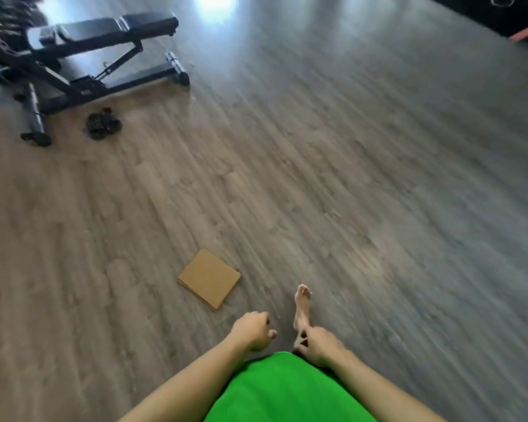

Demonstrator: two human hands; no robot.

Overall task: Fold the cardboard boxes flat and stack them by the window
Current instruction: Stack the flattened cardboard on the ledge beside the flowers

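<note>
The flat brown square cardboard stack (209, 279) lies on the grey wooden floor (348, 178). The left hand (252, 330) and right hand (317, 345) hang loosely curled, each grip released, grasping nothing.

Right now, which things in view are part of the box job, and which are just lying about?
Job:
flattened cardboard
left hand, right hand, both holding nothing

Lying about:
weight bench
dark bundle on the floor
</note>
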